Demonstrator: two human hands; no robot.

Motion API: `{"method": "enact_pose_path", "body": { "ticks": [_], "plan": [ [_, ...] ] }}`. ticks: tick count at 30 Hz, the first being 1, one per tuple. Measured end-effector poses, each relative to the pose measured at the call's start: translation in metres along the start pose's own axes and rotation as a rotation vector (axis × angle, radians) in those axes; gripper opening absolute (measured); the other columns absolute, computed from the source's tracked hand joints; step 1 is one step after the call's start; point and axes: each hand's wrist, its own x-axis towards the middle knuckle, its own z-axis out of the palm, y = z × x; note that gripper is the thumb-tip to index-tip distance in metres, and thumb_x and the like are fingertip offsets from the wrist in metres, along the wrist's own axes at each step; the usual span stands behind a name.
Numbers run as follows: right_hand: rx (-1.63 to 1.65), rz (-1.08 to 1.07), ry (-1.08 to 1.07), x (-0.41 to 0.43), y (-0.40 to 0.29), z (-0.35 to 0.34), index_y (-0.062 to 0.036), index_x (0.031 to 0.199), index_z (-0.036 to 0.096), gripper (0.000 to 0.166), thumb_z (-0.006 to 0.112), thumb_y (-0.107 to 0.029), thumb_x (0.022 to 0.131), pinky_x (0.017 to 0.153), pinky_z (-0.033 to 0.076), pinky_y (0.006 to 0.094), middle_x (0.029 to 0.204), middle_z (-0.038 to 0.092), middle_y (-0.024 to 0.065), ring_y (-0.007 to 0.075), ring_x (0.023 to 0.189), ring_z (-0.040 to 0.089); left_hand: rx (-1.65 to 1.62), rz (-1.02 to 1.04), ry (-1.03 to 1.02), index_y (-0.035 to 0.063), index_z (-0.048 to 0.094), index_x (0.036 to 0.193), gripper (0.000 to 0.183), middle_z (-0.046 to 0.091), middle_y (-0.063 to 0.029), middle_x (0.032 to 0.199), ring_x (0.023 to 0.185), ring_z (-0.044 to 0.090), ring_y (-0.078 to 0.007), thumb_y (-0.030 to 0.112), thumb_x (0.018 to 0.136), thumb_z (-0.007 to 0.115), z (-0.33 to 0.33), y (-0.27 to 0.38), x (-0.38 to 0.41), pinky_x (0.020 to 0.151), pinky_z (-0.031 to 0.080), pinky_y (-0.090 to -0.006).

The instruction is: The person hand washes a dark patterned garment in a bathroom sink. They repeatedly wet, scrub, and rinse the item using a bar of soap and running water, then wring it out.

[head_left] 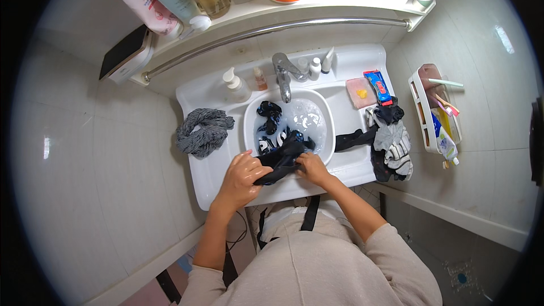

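A wet black garment [282, 160] stretches between my two hands over the near rim of a white basin [332, 136]. My left hand [244, 177] grips its left end, fingers curled over the cloth. On the other end, my right hand [313, 169] pinches the fabric near the basin's front right. Cloudy, sudsy water [308, 114] fills the basin. In it lie a dark cloth bunch [270, 114] and a black piece with white print [267, 144], partly covered by the held garment. The chrome faucet [284, 74] reaches over the basin's far edge.
Left on the white sink [212, 180] lies a striped grey cloth [204, 131]. Piled clothes [391, 144] hang over its right edge, beside a soap bar on a pink cloth [361, 93] and a blue-red packet [378, 87]. A pump bottle [236, 85] stands behind; a metal rail [276, 29] crosses above.
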Motion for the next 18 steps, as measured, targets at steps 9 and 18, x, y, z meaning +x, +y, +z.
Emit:
{"method": "enact_pose_path", "body": {
  "ticks": [9,18],
  "plan": [
    [-0.396,0.209,0.073,0.017,0.070,-0.010,-0.0105,0.086,0.067,0.019,0.065,-0.022,0.072,0.071,0.047,0.0385,0.080,0.061,0.0100,0.0285,0.080,0.056,-0.004,-0.069,0.067,0.0026,0.060,0.075,0.026,0.047,-0.0073,0.073,0.078,0.050,-0.0264,-0.010,0.053,0.054,-0.065,-0.006,-0.023,0.097,0.039,-0.0433],
    [0.976,1.009,0.076,0.049,0.059,0.060,0.0012,0.106,0.056,0.039,0.059,-0.031,0.084,0.072,0.049,0.0395,0.107,0.058,0.0154,0.0267,0.091,0.058,-0.079,-0.092,0.046,0.0000,0.050,0.070,0.027,0.046,-0.0073,0.075,0.078,0.047,-0.0278,-0.015,0.047,0.049,-0.065,-0.012,-0.025,0.095,0.041,-0.0407]
  ]
}}
